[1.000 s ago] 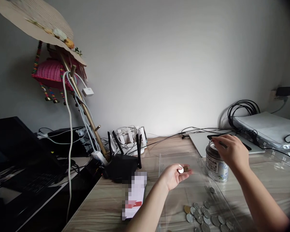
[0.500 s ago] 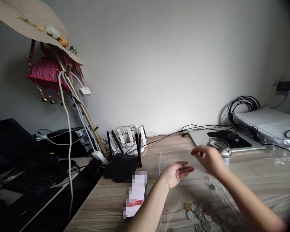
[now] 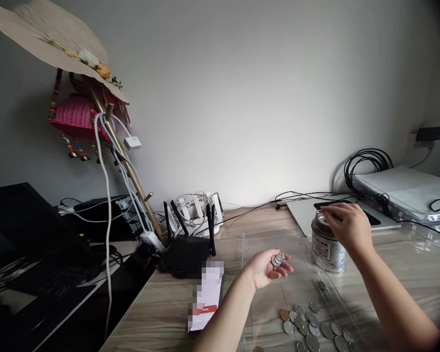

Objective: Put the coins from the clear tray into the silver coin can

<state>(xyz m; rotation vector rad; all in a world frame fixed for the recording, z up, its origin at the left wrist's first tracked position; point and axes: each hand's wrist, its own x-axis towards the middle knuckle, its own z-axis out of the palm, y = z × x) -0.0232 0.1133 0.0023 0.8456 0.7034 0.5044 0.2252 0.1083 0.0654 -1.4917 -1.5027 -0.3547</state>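
Note:
Palm up over a clear plastic tray point(image 3: 267, 238), my left hand point(image 3: 267, 269) holds a few silver coins point(image 3: 278, 259) on its fingers, which are loosely curled. My right hand point(image 3: 350, 225) is over the lid of a round metal tin point(image 3: 328, 249), fingertips bent down at the top. Whatever those fingertips pinch is too small to make out. Several loose coins point(image 3: 308, 322), mostly silver and one brassy, lie at the bottom of the view. A single coin point(image 3: 321, 285) rests apart from them, in front of the tin.
A phone point(image 3: 207, 296) lies left of the tray, with a black router point(image 3: 185, 252) behind it. Behind the tin are a silver panel point(image 3: 300, 215) and a black mat. Cables and a stacked white pile point(image 3: 407, 190) stand at the right. A laptop point(image 3: 25, 234) is far left.
My right hand has moved right, from near my left hand to the top of the tin. My left hand has turned so its coins show more clearly. The view has shifted slightly.

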